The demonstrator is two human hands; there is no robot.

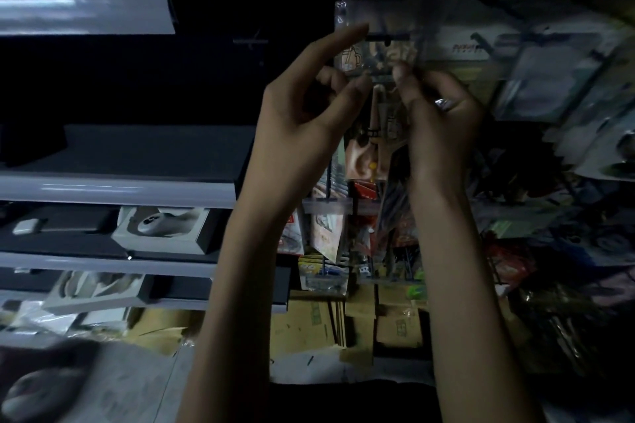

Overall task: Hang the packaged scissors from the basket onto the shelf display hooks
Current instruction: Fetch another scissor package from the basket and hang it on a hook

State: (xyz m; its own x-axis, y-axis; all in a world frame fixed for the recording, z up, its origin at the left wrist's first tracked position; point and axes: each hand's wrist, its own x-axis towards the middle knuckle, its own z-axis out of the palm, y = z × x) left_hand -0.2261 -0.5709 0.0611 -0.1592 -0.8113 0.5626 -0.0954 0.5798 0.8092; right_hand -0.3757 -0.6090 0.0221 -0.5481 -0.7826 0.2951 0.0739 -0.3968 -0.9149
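The clear plastic scissors package (pixel 381 15) is held up at shelf height between both hands. It is a glossy see-through sleeve over a printed card, with a short dark bar across its upper middle; whether that bar is the hang slot or a hook is not clear. A peach-coloured shape shows in the sleeve's lower part between the wrists. The right hand (pixel 443 113) pinches the package at mid-height, thumb and fingers (pixel 400 74) closed tight on the plastic. The left hand (pixel 302 110) has its index finger straight, tip against the package's upper left edge, thumb raised beneath and the other fingers loosely curled; whether it grips cannot be told. To the left run dark store shelves with pale grey front edges (pixel 113 191), one carrying a white device in an open grey box (pixel 161 227). Brown cardboard boxes (pixel 309 323) lie on the floor below. To the right hang many blurred packets (pixel 549 79), too smeared to identify. The room is very dim, and the scissors themselves cannot be clearly made out.
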